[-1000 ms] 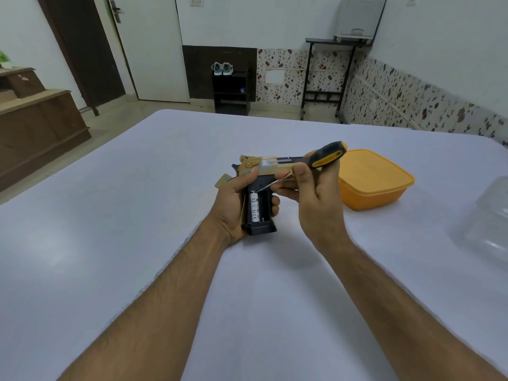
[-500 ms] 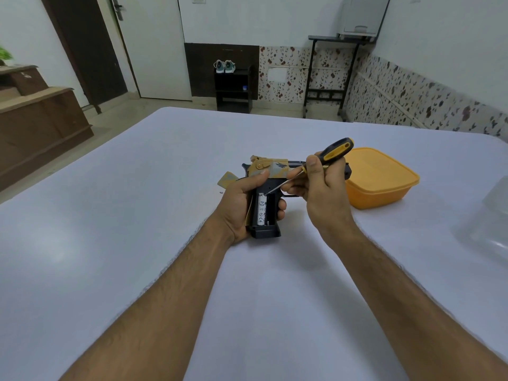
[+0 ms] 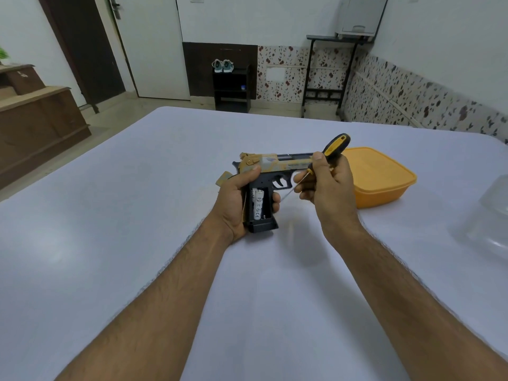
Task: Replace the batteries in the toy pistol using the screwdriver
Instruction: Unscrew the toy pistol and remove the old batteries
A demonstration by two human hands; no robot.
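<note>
My left hand [image 3: 236, 200] grips the handle of the toy pistol [image 3: 270, 171], a black and tan gun held just above the white table [image 3: 137, 243]. The grip's battery bay is open and a white battery [image 3: 258, 204] lies inside it. My right hand [image 3: 328, 188] holds the screwdriver [image 3: 334, 145] by its yellow and black handle. Its thin metal shaft slants down to the left, with the tip close to the right edge of the grip, beside my left fingertips.
An orange lidded box [image 3: 382, 177] sits on the table just right of my right hand. A clear plastic container [image 3: 486, 218] stands at the right edge. A small tan piece [image 3: 224, 178] lies behind my left hand.
My right hand has drawn the screwdriver to the right, so its tip has come away from the battery bay. The pistol stays in my left hand, barely shifted.
</note>
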